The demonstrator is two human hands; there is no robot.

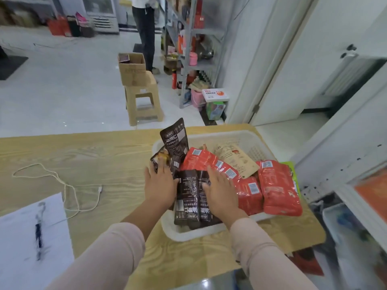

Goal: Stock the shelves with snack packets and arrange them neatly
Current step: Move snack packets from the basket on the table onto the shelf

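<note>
L hand (160, 183) & R hand (219, 191) both lie flat in the basket (247, 139), fingers straight & spread, nothing pinched or lifted. L fingertips rest on a small packet (161, 159) at the basket's 9 o'clock. R palm sits where the dark packets (188, 197) meet the red packets (278, 189). The hands bracket the dark stack either side, prob. to square it up or sort by kind before a lift.

Basket contents:
- Dark packets at 6–7 o'clock, ends overhanging the near rim.
- Upright packet (174, 139) at 11 o'clock, leaning, likely propped by its neighbours.
- Red ones from centre to 4 o'clock, overlapped like tiles.
- Tan pouch (234, 160) at 1 o'clock, tilted on the reds.
- Something green at 3 o'clock, mostly hidden.

Basket sits at the table's (83, 155) R end. Rack (188, 59) stands at 12–1 o'clock, well apart, so none of this stock is shelved yet. Cable (67, 191) & paper (25, 227) lie at 9 o'clock.
</note>
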